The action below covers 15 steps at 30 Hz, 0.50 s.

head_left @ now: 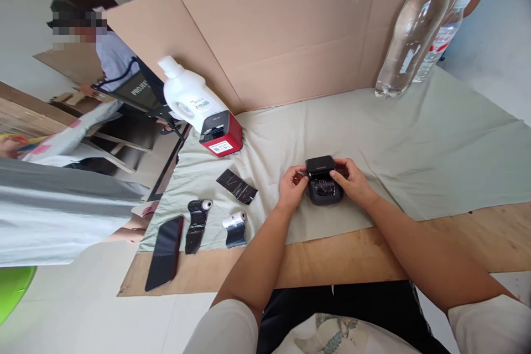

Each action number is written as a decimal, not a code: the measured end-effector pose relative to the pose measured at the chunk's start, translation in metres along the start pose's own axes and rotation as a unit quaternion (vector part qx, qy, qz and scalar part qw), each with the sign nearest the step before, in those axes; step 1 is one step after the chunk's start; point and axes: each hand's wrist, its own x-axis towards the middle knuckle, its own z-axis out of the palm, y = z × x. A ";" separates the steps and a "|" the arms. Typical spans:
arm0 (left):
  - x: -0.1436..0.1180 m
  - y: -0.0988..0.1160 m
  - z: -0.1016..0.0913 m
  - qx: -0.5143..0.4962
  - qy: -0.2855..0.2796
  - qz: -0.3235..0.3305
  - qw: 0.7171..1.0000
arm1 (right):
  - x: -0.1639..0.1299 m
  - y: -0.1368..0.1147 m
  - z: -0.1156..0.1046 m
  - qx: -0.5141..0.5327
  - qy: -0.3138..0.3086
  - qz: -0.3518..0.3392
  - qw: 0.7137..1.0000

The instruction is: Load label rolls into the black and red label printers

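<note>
A small black label printer [327,199] rests on the cloth in front of me with its hinged lid [321,164] raised. Dark, glossy material shows inside its opening. My left hand [292,185] grips the printer's left side, fingers curled and thumb at the edge. On the opposite side, my right hand [352,180] holds it with the thumb by the opening and fingers behind the lid. To the left lie a flat black strip [237,186] and two small rolls, one with a long black tail [196,227] and one white roll [234,219] with a short dark tail.
A red-and-black box-shaped device [222,134] stands beside a white jug [191,94]. At the front left lies a phone [165,253]. Two water bottles [417,33] stand at the back right against a cardboard wall [286,33]. Other people are at the left.
</note>
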 end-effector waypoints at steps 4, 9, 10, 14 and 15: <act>-0.002 -0.002 0.003 0.054 -0.022 0.063 0.996 | 0.002 0.003 0.003 -0.030 0.036 -0.027 0.999; -0.002 0.010 0.006 0.176 0.018 0.084 0.981 | 0.003 0.004 0.004 -0.084 0.014 -0.115 0.990; -0.001 0.014 0.007 0.186 0.020 0.079 0.979 | 0.003 0.004 0.004 -0.092 0.002 -0.117 0.989; 0.007 0.033 0.012 0.177 0.025 0.037 0.983 | 0.002 0.004 0.003 -0.099 -0.033 -0.113 0.988; 0.010 0.037 0.013 0.182 0.033 0.031 0.982 | 0.002 0.004 0.003 -0.097 -0.037 -0.114 0.988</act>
